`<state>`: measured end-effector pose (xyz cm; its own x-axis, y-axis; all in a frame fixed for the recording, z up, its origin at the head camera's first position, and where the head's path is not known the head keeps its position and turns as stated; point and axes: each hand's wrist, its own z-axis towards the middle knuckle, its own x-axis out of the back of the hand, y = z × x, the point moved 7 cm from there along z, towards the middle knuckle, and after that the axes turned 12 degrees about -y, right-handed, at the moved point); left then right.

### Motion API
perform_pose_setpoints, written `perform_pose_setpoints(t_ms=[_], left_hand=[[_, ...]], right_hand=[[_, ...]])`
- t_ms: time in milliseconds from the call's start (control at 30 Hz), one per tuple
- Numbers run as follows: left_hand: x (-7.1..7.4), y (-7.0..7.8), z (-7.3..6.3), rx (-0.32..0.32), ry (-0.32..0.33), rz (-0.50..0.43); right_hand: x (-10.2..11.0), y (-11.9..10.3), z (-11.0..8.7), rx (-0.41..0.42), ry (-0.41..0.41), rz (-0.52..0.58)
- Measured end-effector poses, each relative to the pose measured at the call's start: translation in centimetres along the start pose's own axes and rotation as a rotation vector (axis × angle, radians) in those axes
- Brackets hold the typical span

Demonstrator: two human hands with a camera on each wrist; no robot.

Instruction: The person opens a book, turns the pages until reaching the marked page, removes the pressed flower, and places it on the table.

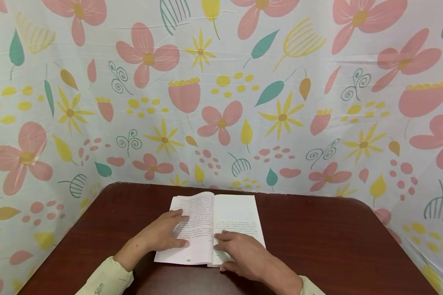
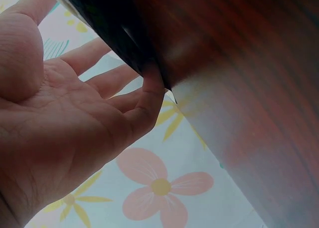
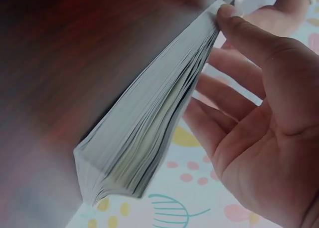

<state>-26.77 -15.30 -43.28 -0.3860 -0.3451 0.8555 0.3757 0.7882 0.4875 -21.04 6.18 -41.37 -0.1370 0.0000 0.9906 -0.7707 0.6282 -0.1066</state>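
An open book (image 1: 197,252) with printed pages lies on the table, its spine running away from me. My left hand (image 1: 161,234) rests on the left page, fingers spread and thumb pointing towards the spine. On the right page lies my right hand (image 1: 249,255), its fingers reaching to the centre fold. In the right wrist view, the thumb tip touches the lower edge of the thick page block (image 3: 144,118), while the fingers extend over the page side. The left wrist view shows the palm of the left hand (image 2: 75,113); the book is mostly dark there.
The dark red-brown wooden table (image 1: 328,233) extends on both sides of the book. Behind it and at both sides hangs a white cloth (image 1: 221,86) printed with pink, yellow and green flowers and leaves. Pale sleeves (image 1: 108,278) cover the forearms.
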Motion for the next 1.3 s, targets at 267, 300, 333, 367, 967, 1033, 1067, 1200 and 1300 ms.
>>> perform_pose_setpoints(t_ms=[267, 300, 333, 367, 967, 1033, 1067, 1200, 1300], left_hand=[[0.0, 0.0, 0.0, 0.002, -0.009, -0.01], [0.0, 0.0, 0.0, 0.001, -0.01, -0.009], [-0.1, 0.0, 0.0, 0.002, -0.013, -0.01], [-0.1, 0.0, -0.1, 0.003, -0.015, -0.009], [-0.1, 0.0, -0.1, 0.001, -0.02, 0.001], [-0.1, 0.1, -0.1, 0.002, -0.022, 0.0], [-0.1, 0.1, -0.1, 0.002, -0.024, -0.001], [-0.1, 0.0, -0.1, 0.004, -0.031, -0.005], [-0.1, 0.1, -0.1, 0.005, -0.032, -0.004]], right_hand=[[0.4, 0.2, -0.5, 0.086, 0.003, 0.054], [0.5, 0.2, -0.7, 0.106, 0.014, 0.058], [0.6, 0.2, -0.9, 0.123, 0.029, 0.057], [0.6, 0.2, -1.2, 0.137, 0.042, 0.054], [1.1, 6.4, -6.8, -0.194, 0.22, 0.275], [1.1, 7.3, -7.2, -0.31, 0.241, 0.314], [1.1, 7.6, -7.3, -0.351, 0.251, 0.35], [0.6, 8.2, -7.2, -0.408, 0.256, 0.559], [0.4, 8.0, -6.9, -0.386, 0.279, 0.757]])
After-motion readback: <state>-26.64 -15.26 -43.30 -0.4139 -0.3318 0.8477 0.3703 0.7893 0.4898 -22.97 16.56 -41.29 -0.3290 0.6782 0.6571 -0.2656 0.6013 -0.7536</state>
